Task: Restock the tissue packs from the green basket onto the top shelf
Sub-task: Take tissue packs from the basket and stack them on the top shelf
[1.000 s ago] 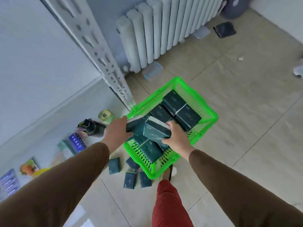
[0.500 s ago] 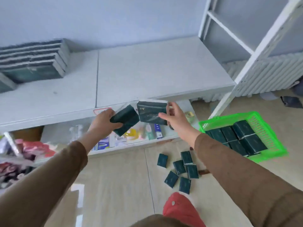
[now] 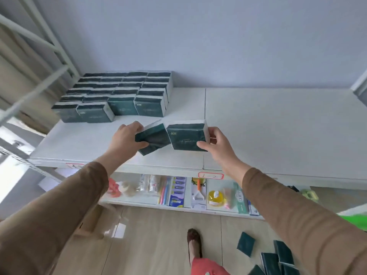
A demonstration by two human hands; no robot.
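White shelving fills your view against a pale wall. Your left hand (image 3: 124, 140) pinches one dark green soft plastic-wrapped tissue pack (image 3: 152, 139), tilted; your right hand (image 3: 218, 145) pinches another pack (image 3: 186, 135) by its edge. Likely light and squashy, so grip the ends. Beyond, stacked packs (image 3: 119, 96) line the top shelf (image 3: 278, 126).

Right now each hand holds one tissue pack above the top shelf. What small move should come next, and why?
Probably carry both packs left and back, then set them beside the stacked packs. The left hand and right hand hold their packs over bare top shelf, apart from that group.
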